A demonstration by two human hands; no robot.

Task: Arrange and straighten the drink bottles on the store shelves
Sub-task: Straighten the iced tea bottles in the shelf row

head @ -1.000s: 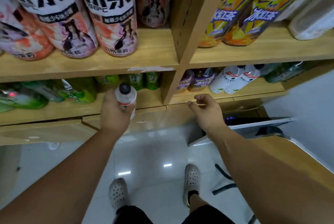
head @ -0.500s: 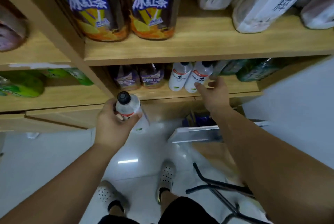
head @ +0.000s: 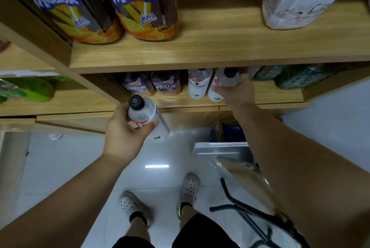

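My left hand (head: 125,133) grips a white bottle with a black cap (head: 146,116), held in the air just in front of the lower shelf (head: 180,105). My right hand (head: 236,92) reaches onto that shelf and wraps around a matching white bottle (head: 224,82) standing there. A second white bottle (head: 198,85) stands just left of it, touching. Two purple-labelled tea bottles (head: 152,85) stand further left on the same shelf.
The upper shelf (head: 220,51) carries two big yellow iced-tea bottles (head: 128,3) and pale bottles (head: 296,1) at right. Green bottles (head: 30,89) lie at far left, dark green ones (head: 296,76) at right. A black-framed stool (head: 250,193) and a box sit on the floor.
The view has swung right along the shelves. My right hand went from the shelf edge to closing around the white bottle on the lower shelf. The left hand kept its bottle.
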